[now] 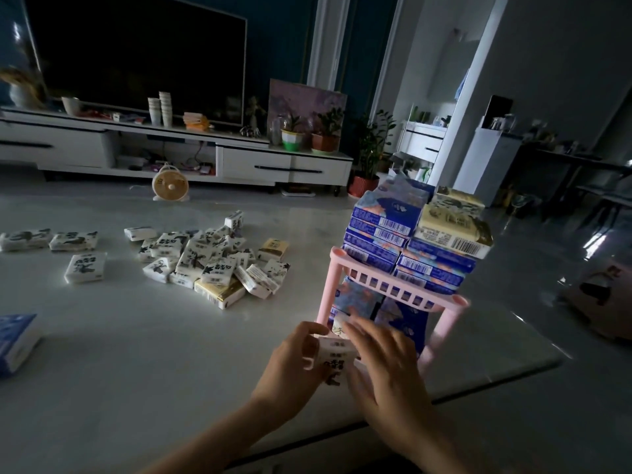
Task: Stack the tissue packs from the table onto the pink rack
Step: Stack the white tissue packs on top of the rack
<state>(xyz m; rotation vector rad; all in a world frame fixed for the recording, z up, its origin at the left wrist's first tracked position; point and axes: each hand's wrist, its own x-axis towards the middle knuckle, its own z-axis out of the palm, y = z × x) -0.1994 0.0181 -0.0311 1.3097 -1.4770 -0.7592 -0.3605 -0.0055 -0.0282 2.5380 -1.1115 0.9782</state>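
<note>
One white tissue pack [337,361] points its long axis at the pink rack [393,289]; left hand [294,358] pinches it, right hand [386,369] presses it with straight fingers.

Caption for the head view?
Left hand grips a white tissue pack, right hand resting on it, in front of the pink rack.

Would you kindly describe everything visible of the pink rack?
The pink rack, seemingly plastic, stands upright on the white table. Round posts carry slotted shelf rails. Blue packs topped by cream packs load the upper shelf; more blue ones sit below. The left hand holds a white pack at its lower front.
</note>
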